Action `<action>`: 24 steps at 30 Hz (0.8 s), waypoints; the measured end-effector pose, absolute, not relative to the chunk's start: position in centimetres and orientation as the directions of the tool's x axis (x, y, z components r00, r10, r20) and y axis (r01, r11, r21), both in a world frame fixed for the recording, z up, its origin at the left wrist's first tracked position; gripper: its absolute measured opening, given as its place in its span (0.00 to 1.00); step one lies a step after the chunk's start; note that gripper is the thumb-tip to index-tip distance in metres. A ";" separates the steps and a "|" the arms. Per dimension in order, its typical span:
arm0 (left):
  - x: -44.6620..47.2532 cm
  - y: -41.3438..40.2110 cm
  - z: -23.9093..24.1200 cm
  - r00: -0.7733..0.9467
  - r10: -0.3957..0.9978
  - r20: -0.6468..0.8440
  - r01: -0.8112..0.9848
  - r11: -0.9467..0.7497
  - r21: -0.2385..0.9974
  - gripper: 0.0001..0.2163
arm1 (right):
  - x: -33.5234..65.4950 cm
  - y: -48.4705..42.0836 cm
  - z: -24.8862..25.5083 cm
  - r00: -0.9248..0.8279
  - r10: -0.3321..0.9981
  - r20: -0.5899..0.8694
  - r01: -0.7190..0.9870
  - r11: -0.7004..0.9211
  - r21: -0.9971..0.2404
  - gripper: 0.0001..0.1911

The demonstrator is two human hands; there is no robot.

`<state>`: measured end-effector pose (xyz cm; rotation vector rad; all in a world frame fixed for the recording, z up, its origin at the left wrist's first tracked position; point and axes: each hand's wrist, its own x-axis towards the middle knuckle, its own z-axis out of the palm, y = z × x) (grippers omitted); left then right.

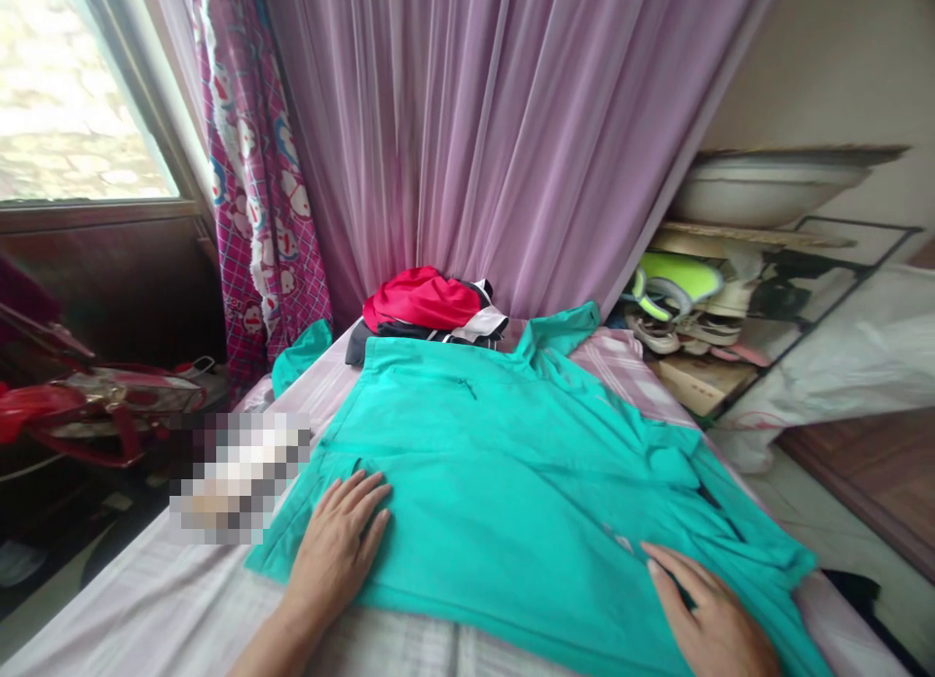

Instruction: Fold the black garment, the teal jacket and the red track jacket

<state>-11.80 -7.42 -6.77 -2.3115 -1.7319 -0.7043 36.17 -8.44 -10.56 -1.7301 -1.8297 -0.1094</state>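
Observation:
A teal long-sleeved garment (467, 463), jacket-like, lies spread out on the cloth-covered surface, with some wrinkles toward its right side. Flat on its left part rests my left hand (340, 536), fingers stretched out and holding nothing. My right hand (705, 609) touches the fabric at the lower right, its fingers extended and the thumb apart from them. One sleeve (562, 326) reaches toward the far right, and a piece of teal fabric (303, 356) hangs at the far left edge.
Behind the garment sits a pile of red, dark and white clothes (424, 302) against a purple curtain (467, 122). A blurred-out patch (238, 482) covers something at left. On the right stands a rack with shoes (693, 326) and a basin (774, 185).

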 end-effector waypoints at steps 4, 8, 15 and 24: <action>-12.0 -7.1 -6.8 0.222 0.855 0.469 0.938 -0.319 0.137 0.17 | 35.7 -8.3 -9.5 0.036 0.895 0.445 0.933 0.130 -0.337 0.21; -12.0 -7.0 -6.6 0.219 0.866 0.450 0.939 -0.312 0.144 0.18 | 35.1 -8.2 -8.6 0.048 0.912 0.407 0.933 0.104 -0.345 0.22; -11.9 -7.1 -6.4 0.210 0.866 0.454 0.934 -0.314 0.167 0.18 | 34.3 -8.3 -8.6 0.115 0.898 0.424 0.928 0.055 -0.369 0.23; -12.2 -7.1 -7.1 0.229 0.851 0.474 0.933 -0.330 0.142 0.18 | 34.1 -8.4 -8.7 0.139 0.896 0.422 0.921 0.041 -0.389 0.22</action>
